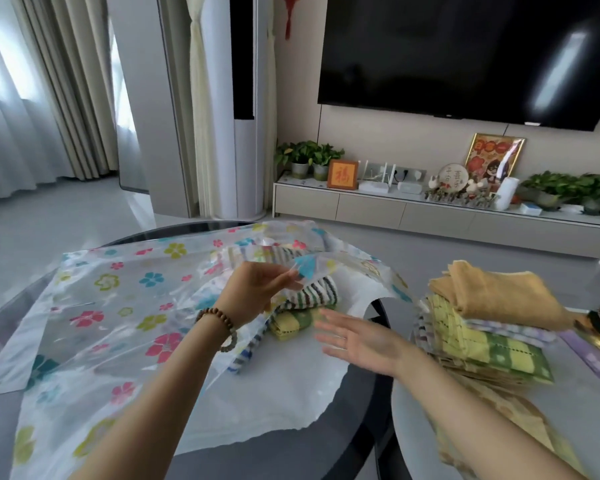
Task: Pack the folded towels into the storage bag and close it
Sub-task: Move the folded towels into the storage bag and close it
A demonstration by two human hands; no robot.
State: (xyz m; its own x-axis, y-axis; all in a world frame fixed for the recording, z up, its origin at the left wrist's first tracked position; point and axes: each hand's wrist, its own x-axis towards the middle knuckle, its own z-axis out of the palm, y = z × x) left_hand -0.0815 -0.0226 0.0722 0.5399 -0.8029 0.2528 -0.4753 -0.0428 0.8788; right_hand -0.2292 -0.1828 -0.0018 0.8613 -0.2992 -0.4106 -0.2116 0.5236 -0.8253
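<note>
Left grip (257, 289) pinches the upper mouth flap of the flowered storage bag (118, 306) and holds it raised above the table (361, 427). Right grip (357, 341) is spread flat, holding nothing. Inside lie a striped towel (321, 292) and a yellow-green one (291, 322). Further folded towels (482, 327) stack just right.

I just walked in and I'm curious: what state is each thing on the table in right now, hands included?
Storage bag: lying flat, mouth lifted open, not closed.
Striped towel: folded, inside the bag mouth.
Yellow-green towel: folded, under the striped one, in the mouth.
Towel stack: folded, outside the bag, still unpacked.
Left hand: pinching the bag's upper flap, holding it up.
Right hand: open, flat, empty, blurred.
Television: screen dark.
</note>
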